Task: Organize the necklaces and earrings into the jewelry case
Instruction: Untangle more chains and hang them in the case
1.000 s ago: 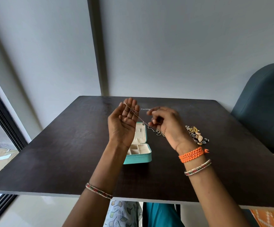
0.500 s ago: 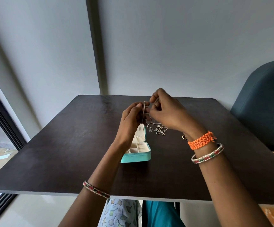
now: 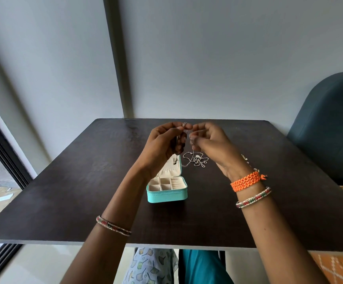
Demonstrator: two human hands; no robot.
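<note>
A turquoise jewelry case (image 3: pixel 167 195) lies open on the dark table (image 3: pixel 80 193), its cream compartments showing and its lid laid back. My left hand (image 3: pixel 163 146) and my right hand (image 3: pixel 211 146) are raised together above the case's lid. Both pinch a thin silver necklace chain (image 3: pixel 187 131) between fingertips. A loose tangle of silver chains (image 3: pixel 197 160) lies on the table just right of the lid. A few small earrings (image 3: pixel 248 163) peek out behind my right wrist; most of that pile is hidden.
A dark blue chair (image 3: pixel 328 128) stands at the table's right side against the grey wall. A dark window frame (image 3: pixel 2 144) runs down the left. The table's near edge (image 3: pixel 166 243) is just above my lap.
My left palm, open a second ago with the chain across its fingers, has curled round the chain. My right hand has risen to meet it, and both now pinch the chain.
</note>
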